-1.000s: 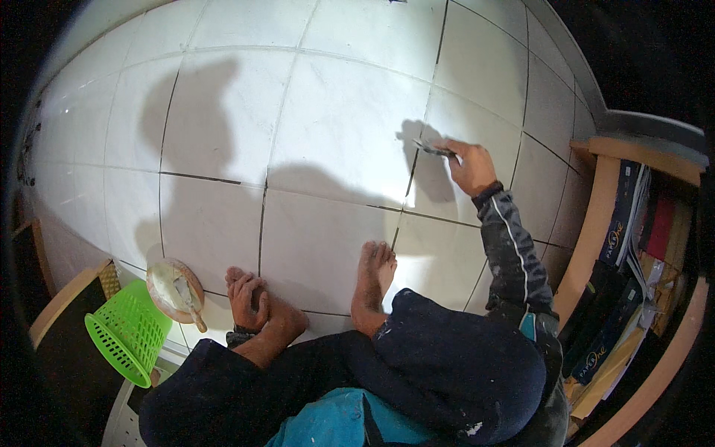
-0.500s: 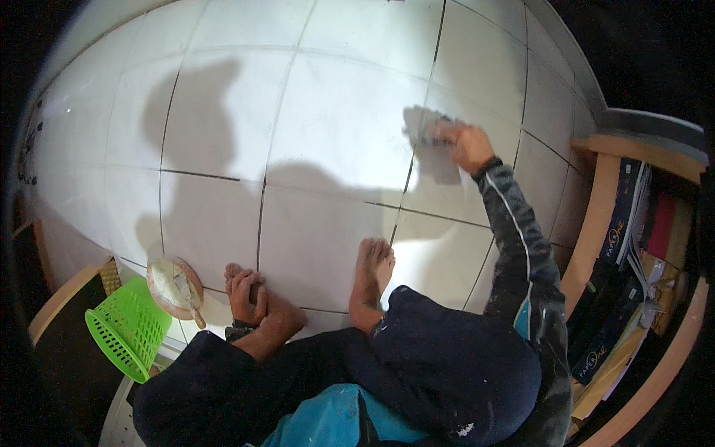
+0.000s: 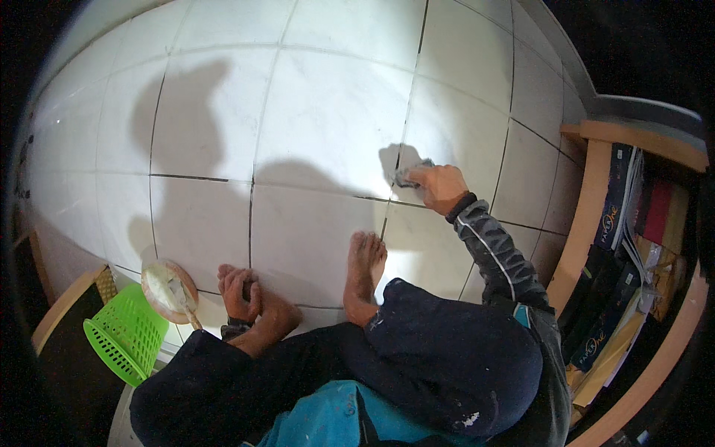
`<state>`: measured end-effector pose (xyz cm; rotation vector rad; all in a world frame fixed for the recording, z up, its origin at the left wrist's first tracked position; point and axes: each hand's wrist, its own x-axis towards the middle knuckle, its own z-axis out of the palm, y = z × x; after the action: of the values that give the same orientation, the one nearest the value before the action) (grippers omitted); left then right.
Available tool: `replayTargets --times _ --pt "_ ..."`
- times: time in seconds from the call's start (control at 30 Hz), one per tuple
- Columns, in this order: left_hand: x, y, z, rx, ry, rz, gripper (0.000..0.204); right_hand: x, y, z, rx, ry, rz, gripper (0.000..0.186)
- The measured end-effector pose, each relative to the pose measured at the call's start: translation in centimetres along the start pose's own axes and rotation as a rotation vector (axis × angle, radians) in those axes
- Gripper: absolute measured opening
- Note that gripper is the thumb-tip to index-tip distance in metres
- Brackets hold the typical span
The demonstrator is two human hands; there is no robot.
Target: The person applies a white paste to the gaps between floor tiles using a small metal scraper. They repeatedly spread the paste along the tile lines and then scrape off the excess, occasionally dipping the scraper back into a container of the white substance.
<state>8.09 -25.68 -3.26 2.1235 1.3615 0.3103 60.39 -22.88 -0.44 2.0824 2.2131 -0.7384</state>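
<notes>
My right hand [image 3: 442, 186] presses a crumpled grey cloth [image 3: 412, 176] onto the white floor tiles [image 3: 328, 127], by a dark joint line; motion blurs its fingertips a little. My left hand [image 3: 240, 295], with a dark band at the wrist, rests over the front of my left foot, fingers lying loosely along it and holding nothing. Left of that hand stands a round bowl [image 3: 158, 282] of whitish paste, and a tool with a thin handle [image 3: 192, 319] leans out of it. Some tile joints look dark, others are pale.
A bright green perforated plastic basket [image 3: 128, 335] lies tilted beside the bowl. At the right is a wooden shelf [image 3: 583, 223] packed with folders and papers [image 3: 614, 197]. My bare right foot [image 3: 365, 264] stands on the tiles. A wall edge [image 3: 566, 52] borders the floor at upper right.
My right hand has moved toward me and slightly left with the cloth, down along the dark joint. The left hand stays on the foot. The view has shifted slightly.
</notes>
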Motion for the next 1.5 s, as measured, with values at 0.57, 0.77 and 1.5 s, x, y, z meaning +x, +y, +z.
replayTargets --times 0.57,0.77,1.5 --pt "-0.1 -0.1 -0.2 0.029 0.011 -0.031 0.031 5.3 7.2 -1.9 -0.061 -0.06 -0.135 0.051" --pt "0.4 0.2 -0.2 -0.04 0.023 0.022 0.031 10.4 6.8 -6.3 -0.074 0.202 0.13 0.042" --pt "0.9 0.0 0.0 -0.01 0.036 0.023 0.026 1.8 1.1 -1.7 0.186 0.222 -0.215 0.044"
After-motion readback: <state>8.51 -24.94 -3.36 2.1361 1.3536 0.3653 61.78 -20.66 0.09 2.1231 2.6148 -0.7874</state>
